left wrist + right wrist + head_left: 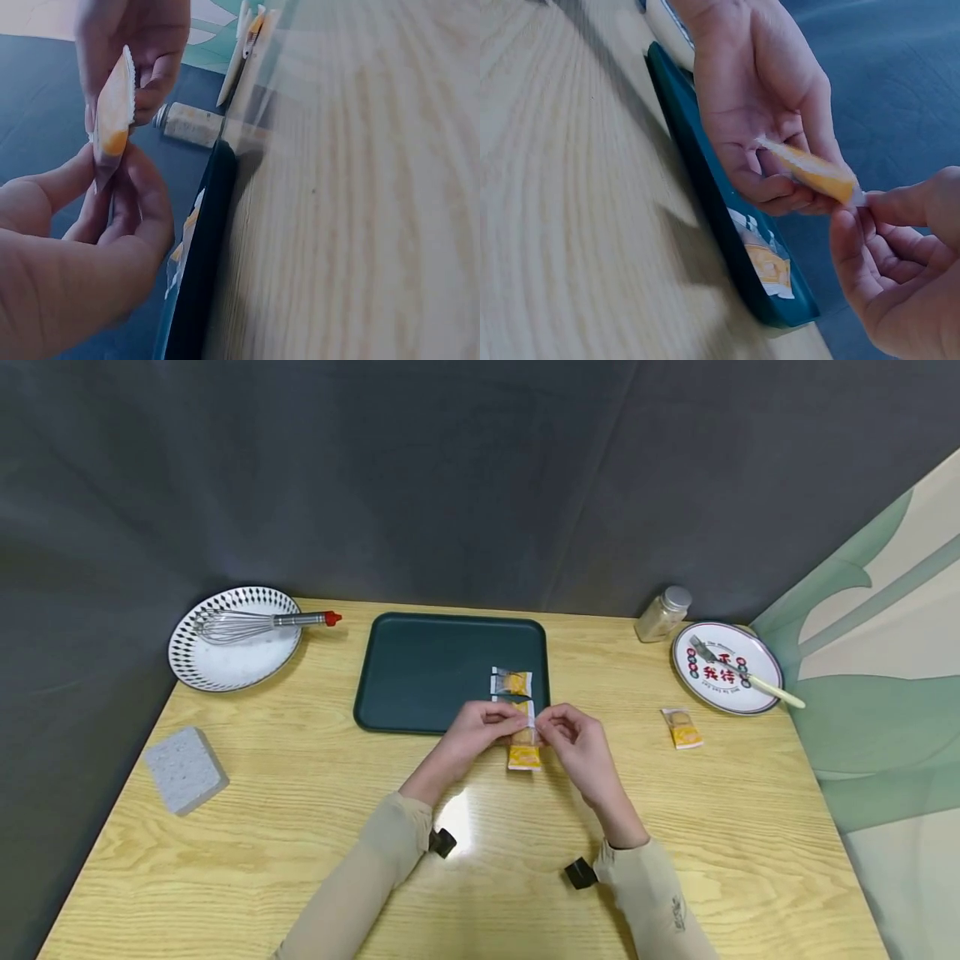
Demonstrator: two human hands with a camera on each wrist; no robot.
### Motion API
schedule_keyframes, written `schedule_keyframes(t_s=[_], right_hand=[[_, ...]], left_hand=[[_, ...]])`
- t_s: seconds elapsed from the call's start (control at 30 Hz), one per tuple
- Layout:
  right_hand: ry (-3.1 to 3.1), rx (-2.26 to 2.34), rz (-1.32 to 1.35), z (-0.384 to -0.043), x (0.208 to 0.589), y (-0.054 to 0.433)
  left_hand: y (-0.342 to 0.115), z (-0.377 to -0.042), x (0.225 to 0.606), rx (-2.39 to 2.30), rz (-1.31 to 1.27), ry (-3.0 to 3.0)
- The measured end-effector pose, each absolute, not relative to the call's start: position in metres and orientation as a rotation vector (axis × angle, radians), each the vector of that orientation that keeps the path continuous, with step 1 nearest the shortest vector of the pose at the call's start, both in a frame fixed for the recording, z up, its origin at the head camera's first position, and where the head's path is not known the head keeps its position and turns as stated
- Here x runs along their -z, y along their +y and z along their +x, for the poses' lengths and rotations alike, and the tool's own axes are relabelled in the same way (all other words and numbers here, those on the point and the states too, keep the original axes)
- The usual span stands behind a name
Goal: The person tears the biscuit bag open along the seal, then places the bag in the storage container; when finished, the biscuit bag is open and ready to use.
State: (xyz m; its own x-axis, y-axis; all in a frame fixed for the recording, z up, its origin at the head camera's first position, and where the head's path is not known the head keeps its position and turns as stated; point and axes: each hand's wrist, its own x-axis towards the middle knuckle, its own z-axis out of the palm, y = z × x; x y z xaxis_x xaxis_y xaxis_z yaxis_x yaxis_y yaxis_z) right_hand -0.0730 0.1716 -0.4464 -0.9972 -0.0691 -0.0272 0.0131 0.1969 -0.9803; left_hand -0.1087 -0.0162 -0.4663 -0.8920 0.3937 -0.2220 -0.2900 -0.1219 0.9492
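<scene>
Between the two hands, a small clear-and-yellow wrapped biscuit packet (524,755) is held up over the front right corner of the dark green tray (427,672). The left hand (476,731) pinches it between thumb and fingers. Opposite, the right hand (583,752) grips the packet's other side near the top edge. In the left wrist view the packet (114,112) stands on edge, and its seal looks closed. Another biscuit packet (512,682) lies in the tray, with one more behind the fingers, partly hidden.
On the left are a patterned plate (247,668) bearing a whisk (255,624), and a grey sponge block (186,770). To the right stand a lidded jar (663,614) and a plate (697,685) with a fork (750,679). A loose biscuit packet (682,729) lies nearby.
</scene>
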Motion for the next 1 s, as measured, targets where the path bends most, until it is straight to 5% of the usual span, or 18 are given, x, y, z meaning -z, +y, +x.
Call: schedule_keyframes(t_s=[0.77, 1.0], right_hand=[[2.686, 1.629, -0.084, -0.077, 0.441, 0.160], [2.844, 1.539, -0.148, -0.074, 0.449, 0.150]], left_hand=[[-0.018, -0.108, 0.475, -1.984, 0.386, 1.984], [-0.015, -0.104, 0.474, -2.014, 0.270, 1.924]])
